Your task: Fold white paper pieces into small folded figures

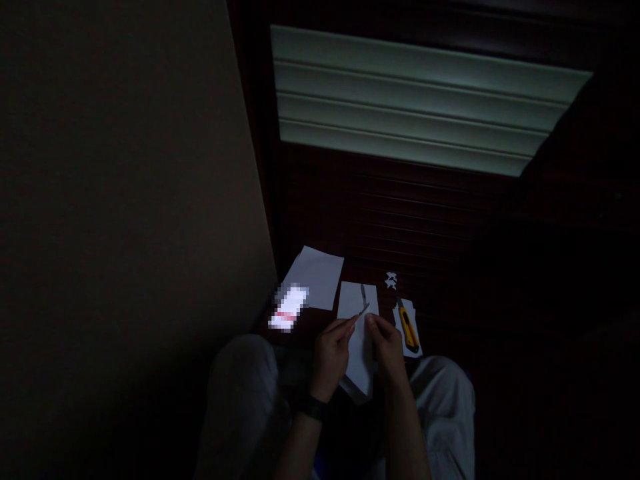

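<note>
Paper sheet [360,360]: likely light, flexible, tear-prone.
Grip: plain margins, clear of dark mark [364,295].
Left hand [332,350]: apparently pinching sheet.
Right hand [389,347]: likewise pinching.

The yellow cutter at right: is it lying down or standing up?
Lying down: the yellow cutter shows its full length, stretched along white paper beside the right hand.

1 pale slatted panel [415,97], 1 wall [125,200]
</note>
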`<state>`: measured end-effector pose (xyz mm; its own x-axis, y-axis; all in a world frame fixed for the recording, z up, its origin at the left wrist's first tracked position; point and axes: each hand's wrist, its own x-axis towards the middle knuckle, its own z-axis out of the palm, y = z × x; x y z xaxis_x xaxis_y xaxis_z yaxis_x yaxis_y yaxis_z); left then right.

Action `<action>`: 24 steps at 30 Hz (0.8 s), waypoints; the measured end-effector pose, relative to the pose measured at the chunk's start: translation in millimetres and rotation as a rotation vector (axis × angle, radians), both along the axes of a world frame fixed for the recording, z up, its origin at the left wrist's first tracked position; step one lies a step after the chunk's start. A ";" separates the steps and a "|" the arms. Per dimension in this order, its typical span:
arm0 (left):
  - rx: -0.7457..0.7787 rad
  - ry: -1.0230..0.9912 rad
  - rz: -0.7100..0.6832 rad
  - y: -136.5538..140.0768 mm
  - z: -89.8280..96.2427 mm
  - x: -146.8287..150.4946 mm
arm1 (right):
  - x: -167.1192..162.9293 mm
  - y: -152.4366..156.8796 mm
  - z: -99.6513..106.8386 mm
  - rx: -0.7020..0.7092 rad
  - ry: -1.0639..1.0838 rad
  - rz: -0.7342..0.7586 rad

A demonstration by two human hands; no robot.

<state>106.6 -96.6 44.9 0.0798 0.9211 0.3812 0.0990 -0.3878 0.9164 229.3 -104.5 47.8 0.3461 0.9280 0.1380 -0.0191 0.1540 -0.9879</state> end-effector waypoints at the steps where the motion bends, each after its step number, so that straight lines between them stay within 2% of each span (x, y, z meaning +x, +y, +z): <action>1: 0.002 -0.003 -0.007 -0.2 0.0 0.1 | 0.2 0.2 -1.0 -0.003 0.001 -0.019; 10: 0.025 0.057 -0.005 -3.4 3.8 1.5 | -2.3 5.1 -5.4 0.008 -0.024 -0.135; 24: 0.107 0.265 0.024 -4.6 10.8 -0.3 | -8.2 2.3 0.4 -0.006 -0.040 -0.108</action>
